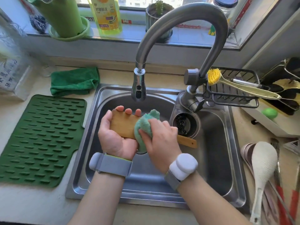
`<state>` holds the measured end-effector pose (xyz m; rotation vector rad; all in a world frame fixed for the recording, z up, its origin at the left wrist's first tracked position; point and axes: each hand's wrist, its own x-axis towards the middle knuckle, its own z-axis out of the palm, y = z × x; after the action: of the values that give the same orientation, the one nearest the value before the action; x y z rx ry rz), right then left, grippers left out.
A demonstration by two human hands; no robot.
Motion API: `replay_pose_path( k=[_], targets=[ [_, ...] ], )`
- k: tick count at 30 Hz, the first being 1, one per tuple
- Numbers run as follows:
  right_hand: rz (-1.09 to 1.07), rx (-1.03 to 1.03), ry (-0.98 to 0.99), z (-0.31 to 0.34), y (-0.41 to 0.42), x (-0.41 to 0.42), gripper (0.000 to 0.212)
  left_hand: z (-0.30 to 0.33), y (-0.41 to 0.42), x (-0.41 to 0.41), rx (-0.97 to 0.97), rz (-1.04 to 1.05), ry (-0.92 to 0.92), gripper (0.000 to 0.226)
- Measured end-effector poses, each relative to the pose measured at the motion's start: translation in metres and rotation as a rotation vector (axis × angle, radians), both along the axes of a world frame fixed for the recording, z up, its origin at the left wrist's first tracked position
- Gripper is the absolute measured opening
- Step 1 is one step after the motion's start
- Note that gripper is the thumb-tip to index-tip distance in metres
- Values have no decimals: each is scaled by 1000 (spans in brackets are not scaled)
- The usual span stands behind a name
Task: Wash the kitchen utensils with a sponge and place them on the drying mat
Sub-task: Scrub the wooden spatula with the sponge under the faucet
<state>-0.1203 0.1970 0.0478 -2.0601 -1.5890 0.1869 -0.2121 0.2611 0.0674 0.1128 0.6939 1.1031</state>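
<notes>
Over the steel sink (219, 159), my left hand (113, 137) grips the broad blade of a wooden spatula (123, 125), fingers curled over its far edge. The spatula's handle sticks out to the right, past my right wrist. My right hand (160, 138) holds a green sponge (144, 125) pressed against the blade. The dark green ribbed drying mat (39, 140) lies on the counter left of the sink with nothing on it.
The grey faucet (138, 85) arches over the sink, no water visibly running. A green cloth (74, 81) lies behind the mat. A white rice paddle (263, 169) and other utensils lie on the right counter. A wire caddy holds a yellow brush (215, 77). Dish soap (107, 15) stands on the sill.
</notes>
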Motion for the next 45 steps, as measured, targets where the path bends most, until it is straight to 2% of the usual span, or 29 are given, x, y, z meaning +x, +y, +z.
replay_pose_path(
  k=[2,4,6,8,10,13,15,17,19,23,25,27,30,33,37,38,42,45],
  targets=[
    [-122,-44,-43,-19,-25,38,32,0,2,-8,24,-5,8,29],
    [-289,-172,58,-30,-53,68,35,-2,4,-13,24,6,33,30],
    [-368,-226,116,-35,-61,72,36,-4,4,-13,12,14,43,30],
    [-270,-204,105,-28,-43,52,39,-4,1,-7,6,2,33,30],
    [-83,-128,106,-13,-19,18,43,-4,-4,3,-6,-42,14,30],
    [161,-75,195,14,3,-10,29,-4,-13,11,-69,-121,-8,35],
    [225,-50,145,18,11,-4,29,-4,-20,11,-112,-176,-59,40],
    [142,-33,52,16,17,10,33,-1,-23,13,-157,-192,-97,43],
    [69,-38,42,16,11,4,31,2,-24,14,-176,-165,-60,39],
    [256,-105,75,23,1,-14,37,2,-29,4,-117,-229,-75,40],
    [156,-66,-5,23,15,-5,40,2,-29,6,-143,-247,-131,45],
    [65,-34,43,25,22,-7,38,1,-28,10,-148,-233,-152,44],
    [139,15,64,25,17,-17,28,1,-26,12,-111,-235,-167,40],
    [-55,7,41,26,21,-9,30,3,-26,11,-143,-249,-147,43],
    [94,33,-50,26,3,-20,26,4,-24,11,-97,-234,-115,29],
    [75,27,-68,22,-4,-9,27,4,-22,9,-97,-211,-110,28],
    [-252,-48,87,2,-32,26,32,3,-17,7,-36,-63,-85,26],
    [-88,-25,119,6,-23,-7,28,1,-16,10,-17,-43,-44,26]
  ],
)
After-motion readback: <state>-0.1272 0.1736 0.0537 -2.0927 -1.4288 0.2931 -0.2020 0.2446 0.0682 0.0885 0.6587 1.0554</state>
